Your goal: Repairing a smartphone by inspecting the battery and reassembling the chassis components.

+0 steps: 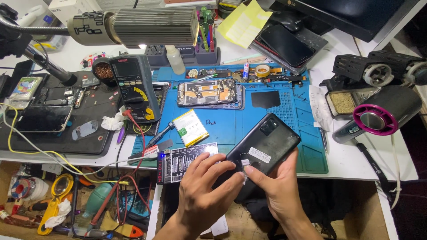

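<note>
**Two hands working on a black phone back cover**

Both hands are meeting at 6 o'clock, low over the desk edge. The left hand is lying with curled fingers on the lower end of the black glossy phone back cover, the fingertips pressing on its surface. The right hand is supporting the cover from below, and its thumb and forefinger are pinching narrowly a small pale piece at the cover; what this piece is, I cannot tell. The cover is sitting tilted over the front edge of the blue rubber work mat, its camera window pointing to 1 o'clock.

At 9 o'clock from the cover, a black flat board with white markings is lying partly under the left fingers. At 10 o'clock a white and green rectangular battery is resting on the mat. At 11 o'clock an opened phone with bare inner parts is lying, and further left a dark grey multimeter with yellow dial is standing tilted.
</note>
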